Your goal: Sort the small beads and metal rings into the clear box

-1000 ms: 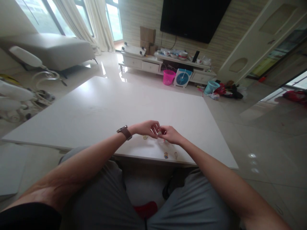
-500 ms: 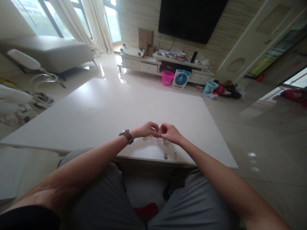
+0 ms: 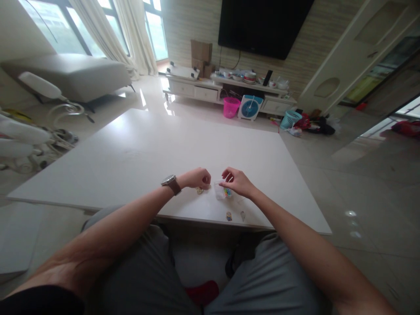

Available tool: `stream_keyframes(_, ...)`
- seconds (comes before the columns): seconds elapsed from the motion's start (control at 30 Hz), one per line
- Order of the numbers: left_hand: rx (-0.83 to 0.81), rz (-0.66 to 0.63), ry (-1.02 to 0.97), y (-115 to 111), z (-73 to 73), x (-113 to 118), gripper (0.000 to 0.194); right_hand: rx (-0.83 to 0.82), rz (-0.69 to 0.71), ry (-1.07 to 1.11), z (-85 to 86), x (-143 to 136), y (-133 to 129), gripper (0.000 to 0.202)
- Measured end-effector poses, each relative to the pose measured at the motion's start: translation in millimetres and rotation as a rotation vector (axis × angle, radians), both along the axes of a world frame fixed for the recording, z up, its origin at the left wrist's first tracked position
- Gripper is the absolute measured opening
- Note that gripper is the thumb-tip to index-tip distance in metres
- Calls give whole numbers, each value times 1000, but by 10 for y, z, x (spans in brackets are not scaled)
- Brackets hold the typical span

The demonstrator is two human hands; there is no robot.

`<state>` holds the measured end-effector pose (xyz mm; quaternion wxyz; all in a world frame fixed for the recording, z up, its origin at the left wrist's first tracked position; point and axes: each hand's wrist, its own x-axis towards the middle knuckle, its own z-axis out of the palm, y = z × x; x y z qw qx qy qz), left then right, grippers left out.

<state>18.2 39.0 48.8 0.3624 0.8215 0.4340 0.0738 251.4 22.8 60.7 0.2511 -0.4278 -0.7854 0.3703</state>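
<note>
My left hand (image 3: 199,178), with a watch on its wrist, is closed beside several small beige pieces (image 3: 199,190) on the table. Whatever its curled fingers may hold is hidden. To its right sits a small clear plastic box (image 3: 219,192) with bright multicoloured beads (image 3: 227,192) in its right part. My right hand (image 3: 239,181) is open at the box's right side, thumb and fingers apart and nothing visible between them. Nearer the table edge lie a small yellow-and-blue figure (image 3: 229,216) and a small silvery piece (image 3: 243,215), too small to name.
The wide white table (image 3: 170,144) reaches away from my knees. Beyond it stand a low TV cabinet (image 3: 183,89), a pink basket (image 3: 231,107), a blue-and-white fan (image 3: 250,107) and a light-blue basket (image 3: 290,119). White chairs (image 3: 24,127) are at the left.
My hands were together over the box with a small round striped thing between them. They have parted: the left went left and down to the beige pieces, the right opened, uncovering the box.
</note>
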Motion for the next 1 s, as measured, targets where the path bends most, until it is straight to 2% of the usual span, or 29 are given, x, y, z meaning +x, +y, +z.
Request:
stream_keyframes(0.07,91,-30,78,7,-54,-22,5,13,0,-13,-4,11,19,27)
stream_keyframes(0.3,162,-95,138,12,-181,-5,5,67,30,-25,-29,-9,-11,21)
stream_keyframes(0.43,235,-101,144,36,-135,-34,11,95,9,-47,-12,13,-4,17)
stream_keyframes(0.57,274,-93,156,57,-80,-77,7,134,-12,-95,0,50,38,14)
stream_keyframes(1.0,327,-69,173,90,-41,-167,9,222,-29,-319,-3,105,36,10)
